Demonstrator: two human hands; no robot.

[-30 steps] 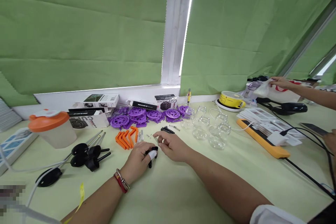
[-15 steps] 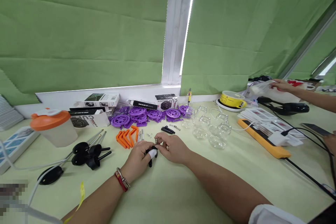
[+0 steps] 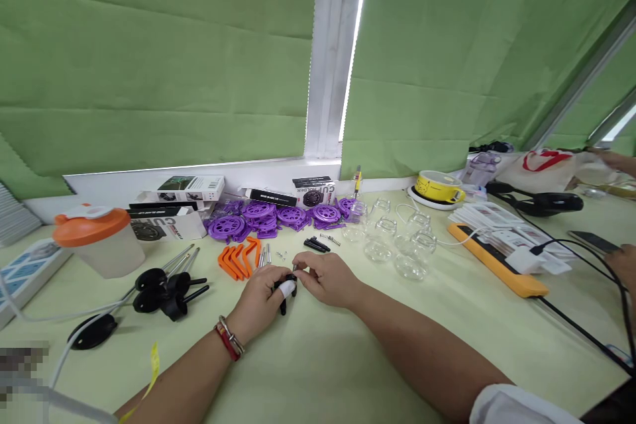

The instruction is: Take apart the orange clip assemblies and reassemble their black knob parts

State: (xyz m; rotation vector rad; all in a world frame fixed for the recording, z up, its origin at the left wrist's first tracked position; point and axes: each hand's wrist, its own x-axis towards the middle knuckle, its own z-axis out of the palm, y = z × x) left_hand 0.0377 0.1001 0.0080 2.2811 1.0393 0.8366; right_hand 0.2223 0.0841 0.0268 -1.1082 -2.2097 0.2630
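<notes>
My left hand (image 3: pixel 261 298), with a white wrap on one fingertip, grips a small black plastic part (image 3: pixel 284 305) on the pale green table (image 3: pixel 348 358). My right hand (image 3: pixel 325 278) meets it from the right and pinches a tiny metal spring (image 3: pixel 295 269) at the black part's top. Just beyond my hands lie orange plastic levers (image 3: pixel 238 260), metal pins (image 3: pixel 265 256), loose small springs (image 3: pixel 328 238) and more black parts (image 3: pixel 317 244).
Purple wheels (image 3: pixel 278 217) and product boxes (image 3: pixel 173 205) line the window sill. Clear glass jars (image 3: pixel 397 242) stand to the right, black-knobbed rods (image 3: pixel 163 285) and an orange-lidded cup (image 3: pixel 97 242) to the left. A yellow power strip (image 3: pixel 497 262), cables and another person's hand (image 3: pixel 613 159) are far right.
My right hand drew back from the loose springs with one pinched and brought it to the black part in my left hand. The other person's hand moved farther right.
</notes>
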